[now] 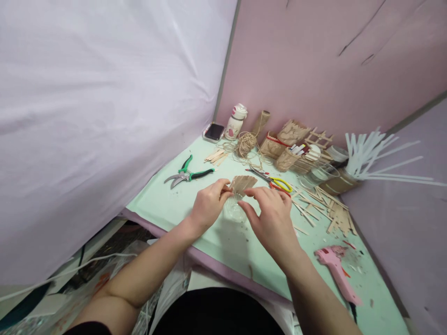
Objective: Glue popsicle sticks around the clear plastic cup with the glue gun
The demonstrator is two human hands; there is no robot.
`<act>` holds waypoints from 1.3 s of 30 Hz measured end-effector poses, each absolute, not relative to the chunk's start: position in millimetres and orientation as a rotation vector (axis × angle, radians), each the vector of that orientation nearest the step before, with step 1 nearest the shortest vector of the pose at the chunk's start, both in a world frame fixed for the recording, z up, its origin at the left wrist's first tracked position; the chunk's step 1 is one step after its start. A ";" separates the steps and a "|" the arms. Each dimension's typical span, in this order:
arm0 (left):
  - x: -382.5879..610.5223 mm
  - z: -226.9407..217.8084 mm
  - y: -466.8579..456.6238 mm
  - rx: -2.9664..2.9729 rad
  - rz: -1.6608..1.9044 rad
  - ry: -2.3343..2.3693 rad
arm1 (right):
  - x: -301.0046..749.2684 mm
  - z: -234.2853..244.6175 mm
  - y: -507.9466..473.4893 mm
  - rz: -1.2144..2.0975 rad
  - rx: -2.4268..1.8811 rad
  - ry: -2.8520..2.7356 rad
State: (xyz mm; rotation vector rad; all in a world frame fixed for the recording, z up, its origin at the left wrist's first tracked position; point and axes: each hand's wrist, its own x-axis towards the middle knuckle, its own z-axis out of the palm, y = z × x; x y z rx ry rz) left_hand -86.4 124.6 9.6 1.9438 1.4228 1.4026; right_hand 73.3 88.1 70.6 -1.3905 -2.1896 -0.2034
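Observation:
My left hand (208,204) and my right hand (271,217) meet over a clear glass jar (234,210) on the pale green table (167,204). A row of wooden craft sticks (242,183) is stuck around the jar's upper side. The left fingers pinch the left end of that row. My right hand's fingers curl against the jar's right side, pressing on the sticks. The lower part of the jar shows between the hands.
Green-handled pliers (188,175) lie left of the hands, yellow-handled scissors (275,181) just behind them. Loose sticks (328,209) scatter at right, a pink glue gun (337,272) near the front edge. Twine (245,143), baskets, a phone (213,132) and white glue sticks (370,153) line the back.

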 end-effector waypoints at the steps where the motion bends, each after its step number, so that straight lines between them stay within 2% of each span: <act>1: -86.7 9.9 124.7 1.948 1.397 1.427 | 67.4 71.6 92.3 -0.188 -1.414 -2.124; 6: -85.4 8.0 123.5 1.954 1.369 1.416 | 43.1 62.4 111.4 -0.070 -1.534 -2.037; 11: -97.1 13.8 128.0 1.916 1.295 1.323 | 40.3 51.6 114.1 -0.094 -1.520 -2.006; 17: -130.5 56.7 171.4 2.505 0.883 0.982 | 42.5 45.7 110.5 -0.141 -1.460 -2.002; 25: -100.4 81.8 212.5 2.727 0.443 0.640 | 54.0 42.1 110.2 -0.189 -1.442 -2.039; 35: -83.7 79.2 199.9 2.617 0.628 0.528 | 79.2 45.4 104.1 -0.122 -1.321 -2.106; 39: -80.1 76.7 197.9 2.650 0.533 0.569 | 82.1 41.9 102.2 -0.120 -1.319 -2.084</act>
